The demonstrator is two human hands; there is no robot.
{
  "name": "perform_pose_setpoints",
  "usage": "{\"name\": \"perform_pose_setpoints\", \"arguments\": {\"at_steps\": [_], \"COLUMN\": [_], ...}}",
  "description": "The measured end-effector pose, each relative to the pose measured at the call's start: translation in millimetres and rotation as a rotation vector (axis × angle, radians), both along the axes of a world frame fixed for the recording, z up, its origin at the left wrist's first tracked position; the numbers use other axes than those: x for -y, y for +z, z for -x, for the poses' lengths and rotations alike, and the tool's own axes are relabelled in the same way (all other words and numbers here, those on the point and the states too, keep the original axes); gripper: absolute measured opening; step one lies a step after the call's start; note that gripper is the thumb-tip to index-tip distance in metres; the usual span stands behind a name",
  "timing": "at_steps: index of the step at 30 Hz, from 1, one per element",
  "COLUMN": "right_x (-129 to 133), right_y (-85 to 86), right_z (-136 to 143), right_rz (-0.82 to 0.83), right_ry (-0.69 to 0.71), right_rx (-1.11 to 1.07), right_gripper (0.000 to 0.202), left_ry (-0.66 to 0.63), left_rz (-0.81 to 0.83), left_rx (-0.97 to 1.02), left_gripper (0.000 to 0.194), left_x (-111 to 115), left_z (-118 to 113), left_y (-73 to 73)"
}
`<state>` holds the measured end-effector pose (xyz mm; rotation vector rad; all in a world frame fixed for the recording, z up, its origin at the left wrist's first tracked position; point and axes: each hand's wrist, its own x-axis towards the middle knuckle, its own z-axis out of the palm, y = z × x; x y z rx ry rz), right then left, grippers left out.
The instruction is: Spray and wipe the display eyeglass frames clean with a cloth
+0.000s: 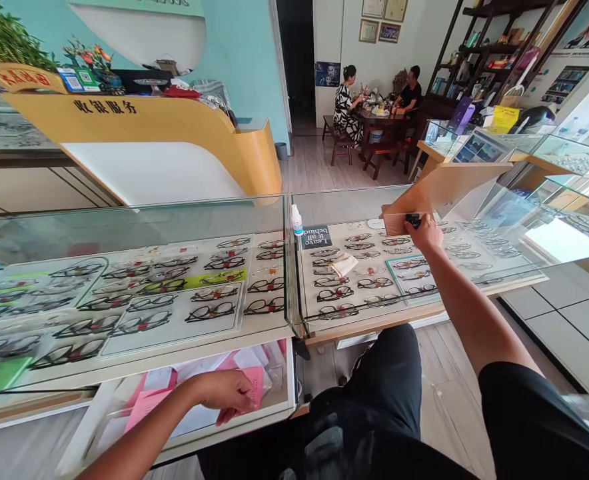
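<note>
The left hand (228, 392) is over an open drawer (290, 373), its fingers curled at a pink card (256, 385); whether it grips the card I cannot tell. More papers (147, 407) lie in the drawer to the left of that hand. The right hand (429, 233) has its fingers closed about a small black object (413, 221), up against the lower part of a wooden board (449, 183) that rises above and beyond it. To the left of the right hand, a bottle (297, 222) stands upright on the glass tabletop (334, 208), with a cloth (345, 265) between them, nearer the wearer. Rows of glasses (334, 293) lie beneath the glass.
</note>
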<state>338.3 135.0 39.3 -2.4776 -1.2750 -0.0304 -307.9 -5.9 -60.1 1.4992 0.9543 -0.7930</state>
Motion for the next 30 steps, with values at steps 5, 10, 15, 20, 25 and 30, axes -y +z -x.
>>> {"name": "perform_pose_setpoints", "arguments": {"at_steps": [5, 10, 15, 20, 25, 30], "right_x": [5, 22, 54, 90, 118, 140], "right_y": [2.4, 0.1, -2.4, -3.3, -3.5, -1.3], "right_z": [-6, -11, -30, -65, -104, -140], "right_rz": [0.014, 0.015, 0.021, 0.023, -0.005, -0.018], "right_ry": [0.020, -0.019, -0.099, -0.159, -0.284, -0.373], "right_rx": [0.012, 0.037, 0.057, 0.068, 0.096, 0.144], "right_gripper": [0.055, 0.053, 0.055, 0.056, 0.064, 0.071], "left_ry": [0.016, 0.030, 0.076, 0.071, 0.096, 0.064], "left_rz": [0.010, -0.030, -0.014, -0.018, -0.011, -0.020], "left_rx": [0.014, -0.003, -0.020, -0.003, 0.004, -0.007], "left_gripper": [0.035, 0.033, 0.028, 0.024, 0.023, 0.022], "left_x": [-1, -1, 2, 2, 1, 1], "left_z": [3, 4, -1, -5, -1, -1], "left_y": [-4.6, -4.3, 0.1, 3.5, -0.9, -0.2]}}
